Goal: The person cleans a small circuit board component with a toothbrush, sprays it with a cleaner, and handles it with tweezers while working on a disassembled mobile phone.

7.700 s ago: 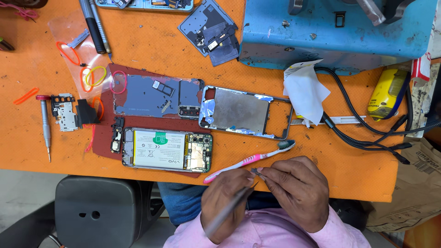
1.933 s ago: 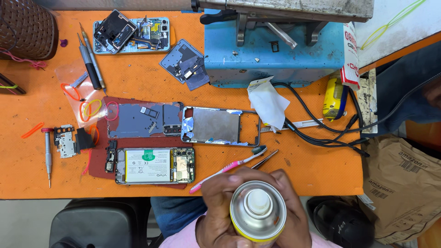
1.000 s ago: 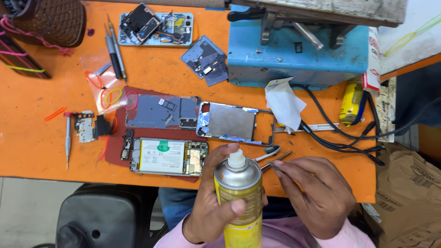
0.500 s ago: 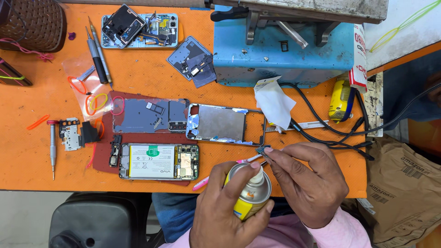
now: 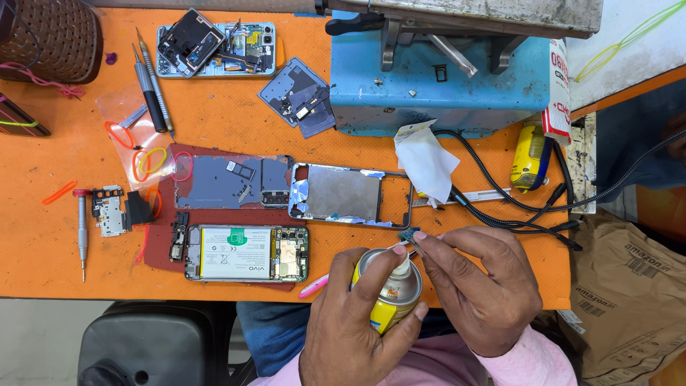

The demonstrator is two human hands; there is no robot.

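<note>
A screwdriver (image 5: 83, 232) lies upright near the orange table's (image 5: 43, 271) left edge, beside a small board (image 5: 108, 211). Right of these, on a dark red mat (image 5: 214, 159), sit a grey back cover (image 5: 232, 181) and, below it, an open phone (image 5: 246, 254) whose battery bears a white label with a green patch. A metal frame (image 5: 350, 196) lies just right of the cover. Below the frame, at the table's near edge, the left hand (image 5: 364, 325) is wrapped around a yellow spray can (image 5: 389, 293), its long axis tilted up and away from the person, with the forefinger on the white nozzle. The nozzle points right toward a tiny part (image 5: 411, 234) pinched in the fingertips of the right hand (image 5: 486, 286). The part sits just above and right of the can's top, almost touching it, so the right hand holds it and the left is barely apart. A pink brush (image 5: 314, 286) pokes out under the left hand. Farther back stands a blue machine (image 5: 436, 78), a white tissue (image 5: 425, 161) before it. At its right stands a narrow white-and-red box (image 5: 559, 89) and a yellow bottle (image 5: 529, 154); a brown paper bag (image 5: 629, 293) with a barcode label sits off the table.
</note>
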